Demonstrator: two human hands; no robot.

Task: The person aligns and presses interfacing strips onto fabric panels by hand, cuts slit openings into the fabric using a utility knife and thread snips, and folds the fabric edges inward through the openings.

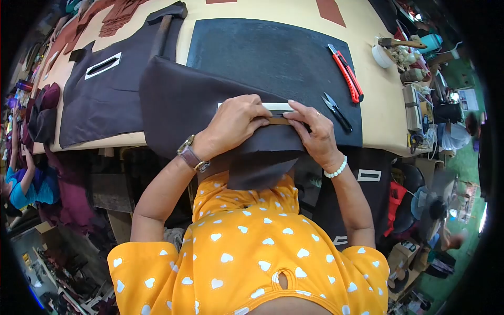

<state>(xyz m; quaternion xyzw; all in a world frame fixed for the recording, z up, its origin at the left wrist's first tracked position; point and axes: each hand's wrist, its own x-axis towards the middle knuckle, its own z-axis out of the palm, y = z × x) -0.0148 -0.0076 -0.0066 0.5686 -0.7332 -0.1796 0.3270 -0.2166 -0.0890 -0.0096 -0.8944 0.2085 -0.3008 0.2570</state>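
Note:
A dark brown leather-like panel (181,100) lies over the near edge of the black mat and hangs down toward my lap. On it is a white strip (278,106) around a slot, with a narrow tan-brown strip (278,121) just below. My left hand (236,123) pinches the panel at the left end of the slot, thumb and forefinger on the tan strip. At the slot's right end, my right hand (315,131) pinches the same edge with thumb and forefinger. The fingers hide both ends of the slot.
Right on the black mat (257,52) lie a red utility knife (346,73) and small thread snips (337,112). Another dark panel (128,97) with a white-framed slot lies left, beside a hammer-like tool (160,37). A white bowl (383,56) and brush (401,43) sit far right.

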